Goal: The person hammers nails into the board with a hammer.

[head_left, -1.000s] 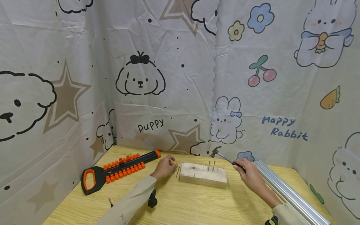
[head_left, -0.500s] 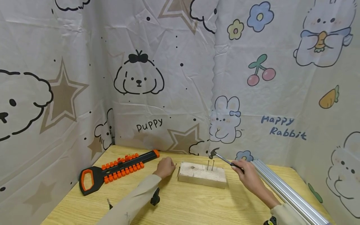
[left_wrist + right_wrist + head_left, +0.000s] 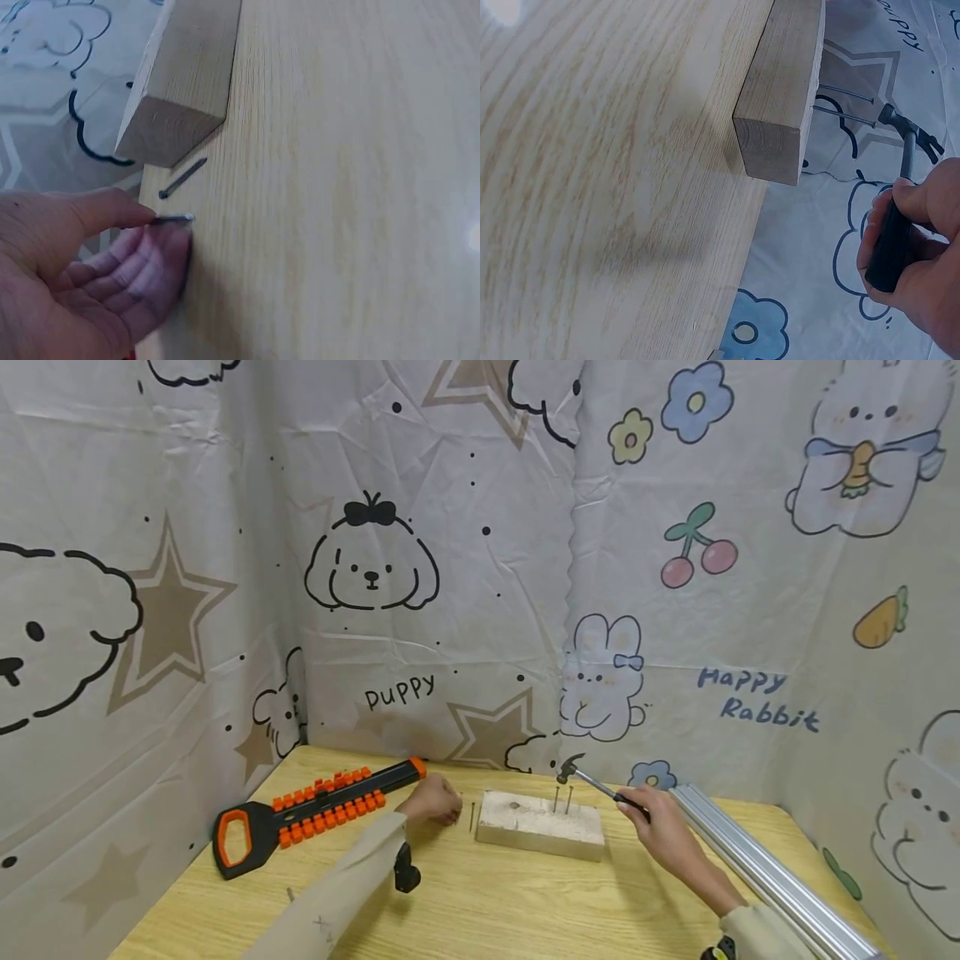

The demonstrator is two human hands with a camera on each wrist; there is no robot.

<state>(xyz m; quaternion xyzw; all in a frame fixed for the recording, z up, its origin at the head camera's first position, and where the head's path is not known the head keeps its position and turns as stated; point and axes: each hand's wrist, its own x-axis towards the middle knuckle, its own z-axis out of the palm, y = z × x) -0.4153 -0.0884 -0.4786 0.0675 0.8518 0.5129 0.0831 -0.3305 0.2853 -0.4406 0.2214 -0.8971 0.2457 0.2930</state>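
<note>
My left hand is just left of the wooden block, over the table. In the left wrist view its thumb and fingers pinch a nail. A second nail lies on the table between that hand and the block's end. Two nails stand in the block's top face, side by side. My right hand grips a claw hammer by its black handle. The hammer head is raised near the tops of the standing nails, apart from them.
A black and orange tool rack lies at the left of the table. Silver metal rails run along the right side. Beside the left sleeve a small dark object is partly hidden. A printed cloth hangs behind.
My left fingers have closed on a nail beside the block. That hand went toward the block, then back left a little. The right hand and hammer have hardly moved.
</note>
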